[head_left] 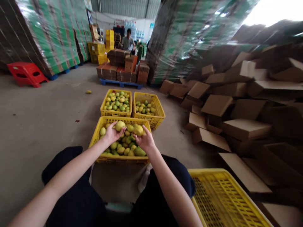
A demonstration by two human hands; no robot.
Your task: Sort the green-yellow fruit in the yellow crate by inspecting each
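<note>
My left hand is curled around a yellow-green lemon. A second, yellow lemon rests in the fingers of my right hand. Both hands hover over a yellow plastic crate that stands on the floor in front of my knees. Inside it lies a heap of yellow and green lemons, partly hidden by my hands.
Two more yellow crates of lemons, a left one and a right one, stand just beyond. A yellow crate sits by my right knee. Cardboard boxes pile up rightward; a red stool stands left. A person is behind stacked cartons.
</note>
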